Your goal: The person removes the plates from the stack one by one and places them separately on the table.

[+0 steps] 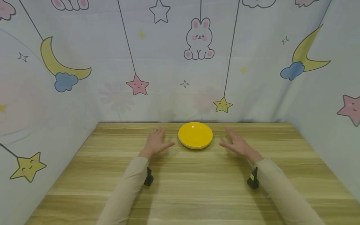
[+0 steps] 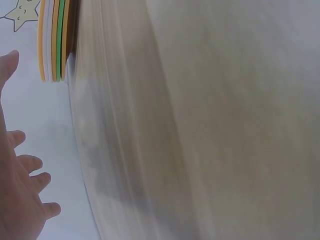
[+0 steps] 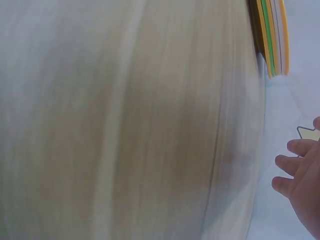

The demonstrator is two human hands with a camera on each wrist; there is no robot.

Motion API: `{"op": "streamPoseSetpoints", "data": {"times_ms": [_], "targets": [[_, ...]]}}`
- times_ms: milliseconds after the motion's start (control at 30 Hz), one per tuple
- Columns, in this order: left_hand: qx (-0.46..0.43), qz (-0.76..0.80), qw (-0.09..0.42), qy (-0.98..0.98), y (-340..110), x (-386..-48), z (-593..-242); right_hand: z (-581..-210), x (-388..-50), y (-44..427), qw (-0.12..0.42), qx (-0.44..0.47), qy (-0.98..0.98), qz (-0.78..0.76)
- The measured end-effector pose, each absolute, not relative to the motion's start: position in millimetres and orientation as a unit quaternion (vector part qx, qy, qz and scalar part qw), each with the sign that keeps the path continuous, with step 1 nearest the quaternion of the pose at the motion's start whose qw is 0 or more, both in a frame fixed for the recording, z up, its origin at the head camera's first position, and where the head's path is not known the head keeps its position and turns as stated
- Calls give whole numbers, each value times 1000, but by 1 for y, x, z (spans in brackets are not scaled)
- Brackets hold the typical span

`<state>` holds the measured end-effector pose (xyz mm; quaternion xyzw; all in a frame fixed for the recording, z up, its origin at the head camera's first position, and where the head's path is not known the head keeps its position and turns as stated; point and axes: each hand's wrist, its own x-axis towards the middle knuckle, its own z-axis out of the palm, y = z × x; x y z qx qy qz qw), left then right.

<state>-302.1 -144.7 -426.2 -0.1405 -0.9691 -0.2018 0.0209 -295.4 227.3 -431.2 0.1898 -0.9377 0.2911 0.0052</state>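
My left hand (image 1: 155, 143) and right hand (image 1: 239, 146) are spread wide, empty, flanking the plate stack (image 1: 195, 135) toward the back of the bench (image 1: 197, 187). Seemingly a reach or release; gripping would need both palms brought inward.

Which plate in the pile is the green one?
The green plate is second from the bottom of the pile. Its edge alone looks green; the other plates show yellow-orange or white edges.

Head: high, facing forward-down over bench (image 1: 197, 190) | Wrists: low, close, turned sideways | Wrists share: plate stack (image 2: 54, 42), upper left/upper right
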Motion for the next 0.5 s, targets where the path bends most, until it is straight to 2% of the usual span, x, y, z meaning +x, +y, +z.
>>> {"op": "streamPoseSetpoints", "data": {"times_ms": [200, 500], "targets": [[-150, -240, 28, -959, -137, -305, -428, -430, -295, 218, -19, 170, -930, 325], [-142, -343, 25, -928, -125, -304, -430, -428, -293, 207, -27, 158, -916, 367]]}}
